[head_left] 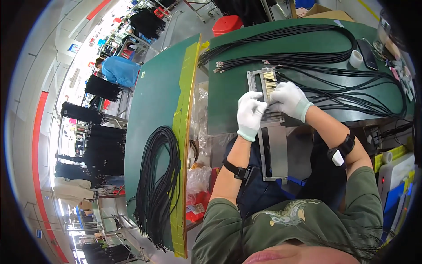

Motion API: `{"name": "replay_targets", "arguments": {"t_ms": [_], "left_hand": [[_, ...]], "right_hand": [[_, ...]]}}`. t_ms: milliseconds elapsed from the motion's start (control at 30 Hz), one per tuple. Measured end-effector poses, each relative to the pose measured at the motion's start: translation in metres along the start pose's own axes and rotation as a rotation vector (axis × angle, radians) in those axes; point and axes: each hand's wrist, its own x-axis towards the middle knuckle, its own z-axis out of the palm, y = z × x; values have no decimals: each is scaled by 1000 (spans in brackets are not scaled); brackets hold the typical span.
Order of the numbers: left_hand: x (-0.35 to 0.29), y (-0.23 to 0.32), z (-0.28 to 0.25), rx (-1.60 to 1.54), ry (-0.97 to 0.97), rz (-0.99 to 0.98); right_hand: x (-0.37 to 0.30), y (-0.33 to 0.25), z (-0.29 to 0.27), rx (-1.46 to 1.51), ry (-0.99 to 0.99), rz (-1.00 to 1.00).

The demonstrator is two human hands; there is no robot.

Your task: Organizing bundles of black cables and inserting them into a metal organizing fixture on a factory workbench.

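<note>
White gloves cover both my hands over a long metal frame (274,136) that overhangs the near edge of the green table (228,121). My left hand (251,113) is closed in a pinch at the frame's left side; what lies between its fingertips is too small to make out. My right hand (289,99) is closed beside it, its fingertips at a black cable (323,94) end near the left fingers. A row of cream blocks (269,78) sits in the frame just beyond my hands, with a dark cable end against it.
Bundled black cables (303,30) loop across the table's far side. A white tape roll (356,59) and a phone (367,54) lie at the right. Another cable coil (158,176) rests on the yellow-edged table to the left. A person in blue (118,70) works beyond; a red stool (227,25) stands behind.
</note>
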Motion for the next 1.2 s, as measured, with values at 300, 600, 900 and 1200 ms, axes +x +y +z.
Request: {"name": "replay_targets", "arguments": {"t_ms": [300, 600, 900, 1200], "left_hand": [[-1, -22, -10, 61, 182, -227], [-1, -29, -14, 179, 119, -166], [-2, -26, -12, 216, 82, -122], [-3, -30, -12, 123, 102, -248]], "right_hand": [[-7, 28, -12, -108, 124, 44], [0, 30, -9, -242, -44, 67], [-2, 32, -7, -449, 7, 39], [-2, 29, -5, -490, 31, 5]]}}
